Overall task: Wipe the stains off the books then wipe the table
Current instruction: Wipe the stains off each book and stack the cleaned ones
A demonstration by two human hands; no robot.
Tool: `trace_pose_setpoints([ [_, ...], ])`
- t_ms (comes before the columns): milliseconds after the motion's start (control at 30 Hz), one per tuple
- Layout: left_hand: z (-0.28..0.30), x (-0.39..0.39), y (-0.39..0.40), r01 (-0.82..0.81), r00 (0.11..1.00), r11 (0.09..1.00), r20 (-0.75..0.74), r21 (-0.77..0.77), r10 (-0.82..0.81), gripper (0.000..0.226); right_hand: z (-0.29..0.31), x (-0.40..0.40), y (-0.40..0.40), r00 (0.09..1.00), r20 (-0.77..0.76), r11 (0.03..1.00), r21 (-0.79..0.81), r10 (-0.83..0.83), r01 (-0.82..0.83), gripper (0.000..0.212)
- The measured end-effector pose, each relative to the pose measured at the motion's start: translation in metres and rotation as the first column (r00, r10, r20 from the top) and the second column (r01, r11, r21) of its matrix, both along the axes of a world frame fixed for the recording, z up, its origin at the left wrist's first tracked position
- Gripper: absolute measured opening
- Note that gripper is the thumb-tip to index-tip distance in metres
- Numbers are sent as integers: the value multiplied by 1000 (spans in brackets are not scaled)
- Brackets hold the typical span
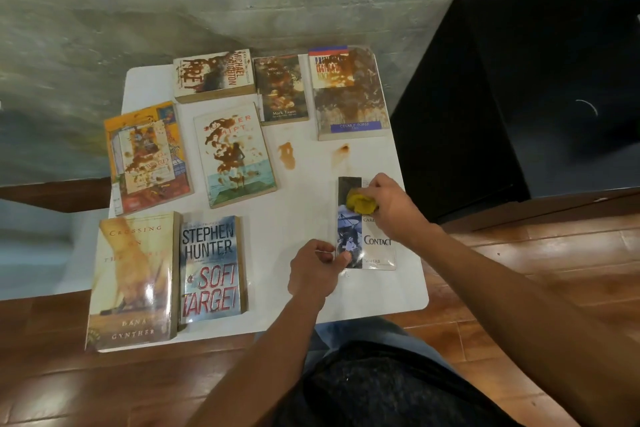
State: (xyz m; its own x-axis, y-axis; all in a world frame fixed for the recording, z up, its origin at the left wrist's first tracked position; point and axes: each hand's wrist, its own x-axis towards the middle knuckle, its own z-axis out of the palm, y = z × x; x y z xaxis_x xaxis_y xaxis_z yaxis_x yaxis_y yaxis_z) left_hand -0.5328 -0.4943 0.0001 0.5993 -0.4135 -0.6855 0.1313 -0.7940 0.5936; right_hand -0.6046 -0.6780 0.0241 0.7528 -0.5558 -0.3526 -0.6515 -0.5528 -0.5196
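Note:
The book titled Contact (375, 243) lies at the right front of the white table (284, 218). My right hand (391, 206) grips a yellow cloth (362, 203) and presses it on the upper part of that cover. My left hand (317, 269) pinches the book's lower left corner. Brown stains cover the Prey book (213, 74), the Mark Twain book (282, 88), the Cesar Pobre book (349, 94), the orange book (147, 156) and the pale beach-cover book (235, 154). Two brown stains (287, 154) mark the bare table top.
Soft Target (211, 269) and Crossing (133, 282) lie at the table's front left, Crossing overhanging the edge. A black cabinet (519, 97) stands to the right. A grey brick wall is behind the table, wooden floor around it.

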Motion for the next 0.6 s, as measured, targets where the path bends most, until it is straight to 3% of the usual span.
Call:
trace_pose_setpoints([
  [233, -1, -1, 1, 4, 1000, 1000, 5, 5, -4, 31, 3, 12, -14, 997, 9, 988, -134, -80, 81, 21],
  [433, -2, -2, 1, 4, 1000, 1000, 2, 7, -4, 31, 5, -14, 17, 979, 9, 971, -126, 205, -202, 34],
  [600, -2, -5, 2, -16, 1000, 1000, 13, 3, 16, 28, 3, 6, -6, 994, 30, 981, -166, 105, -99, 31],
])
